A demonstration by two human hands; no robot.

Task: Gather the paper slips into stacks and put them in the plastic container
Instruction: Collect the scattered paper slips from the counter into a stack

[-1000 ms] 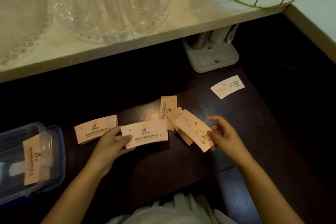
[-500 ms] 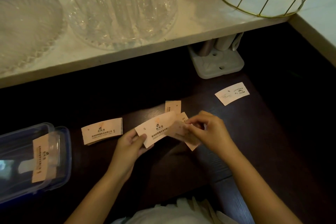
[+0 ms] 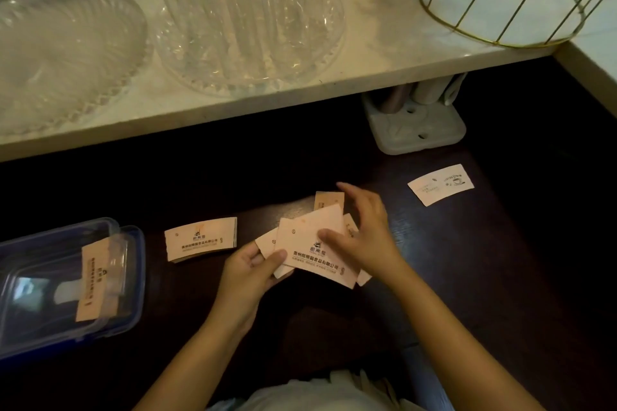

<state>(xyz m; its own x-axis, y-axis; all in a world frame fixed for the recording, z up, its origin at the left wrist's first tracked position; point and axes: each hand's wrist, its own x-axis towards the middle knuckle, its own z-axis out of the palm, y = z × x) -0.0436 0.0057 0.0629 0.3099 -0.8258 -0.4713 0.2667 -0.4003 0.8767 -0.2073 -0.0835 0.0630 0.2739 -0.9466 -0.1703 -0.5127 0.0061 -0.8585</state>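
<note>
The left hand (image 3: 248, 272) pinches the near-left corner of a fanned bunch of paper slips (image 3: 315, 250), thumb on top and fingers underneath, so it is clamped on the paper; the right hand (image 3: 362, 233) lies over the bunch's right side, thumb pressed on the top slip and fingers curved toward its far edge, closed loosely on the same bunch; the bunch sits just above the dark surface (image 3: 500, 277), whether touching it I cannot tell.

Taking the plastic container (image 3: 130, 277) as the landmark: it stands at the left edge of view, one slip already lying inside; a short squared stack (image 3: 200, 238) rests on the surface just to its right, long axis running left to right; the held bunch is further right again, its long axis tilted down to the right; a lone white slip (image 3: 440, 183) lies far to the right of the container, well apart from both hands and nearer the right one.

The coming move, as I judge it, is squaring the fan, then carrying it leftward to the container (the left hand is the nearer one for that).

Hidden or unclear: the right palm covers the slips' right ends, so their count is unknowable; another slip pokes out behind the fingers; the container's left side is cut off by the frame; glare blurs its interior.
</note>
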